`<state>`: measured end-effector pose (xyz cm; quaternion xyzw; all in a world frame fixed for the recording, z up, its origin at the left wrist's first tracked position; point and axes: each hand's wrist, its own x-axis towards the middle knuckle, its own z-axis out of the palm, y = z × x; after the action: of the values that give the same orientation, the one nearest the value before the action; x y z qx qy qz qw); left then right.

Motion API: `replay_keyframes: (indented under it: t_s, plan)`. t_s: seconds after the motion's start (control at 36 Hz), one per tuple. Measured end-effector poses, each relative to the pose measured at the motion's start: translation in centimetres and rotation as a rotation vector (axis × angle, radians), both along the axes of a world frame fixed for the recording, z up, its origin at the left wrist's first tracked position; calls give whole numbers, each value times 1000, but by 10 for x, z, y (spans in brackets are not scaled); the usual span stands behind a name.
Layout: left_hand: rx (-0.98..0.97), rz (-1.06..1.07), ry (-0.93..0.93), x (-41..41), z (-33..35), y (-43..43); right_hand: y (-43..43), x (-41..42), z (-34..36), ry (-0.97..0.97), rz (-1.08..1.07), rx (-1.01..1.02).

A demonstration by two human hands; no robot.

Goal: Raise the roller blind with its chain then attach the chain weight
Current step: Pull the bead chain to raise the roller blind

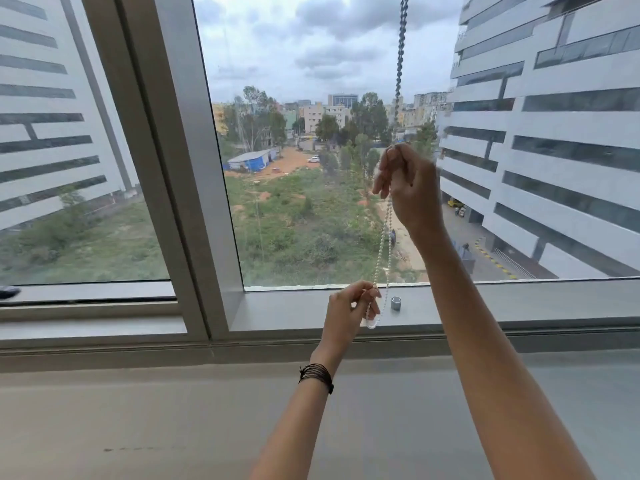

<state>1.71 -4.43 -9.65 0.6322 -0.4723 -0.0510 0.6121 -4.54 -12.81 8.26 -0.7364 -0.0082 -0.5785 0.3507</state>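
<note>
A white bead chain (385,237) hangs in a loop from above the frame's top, in front of the window glass. My right hand (408,181) is raised and pinches both strands of the chain. My left hand (349,311) is lower, near the sill, and its fingertips pinch the chain just above the loop's bottom end. A small grey cylinder, the chain weight (396,303), stands on the window sill (519,299) just right of my left hand, apart from the chain. The roller blind itself is out of view.
A thick grey window post (180,174) runs up at the left of the pane. A wide grey ledge (138,427) lies below the sill. Outside are buildings, trees and open ground. A dark thread bracelet sits on my left wrist.
</note>
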Motion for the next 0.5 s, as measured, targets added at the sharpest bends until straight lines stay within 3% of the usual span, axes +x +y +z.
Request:
replay_keyframes:
  t_s: [0.31,0.5]
  plan:
    - [164,-31,32,17,-3,8,6,-6,-35,42,-10,2]
    - [-114,-57,118,14,81,11,9,-12,-34,39,-17,-35]
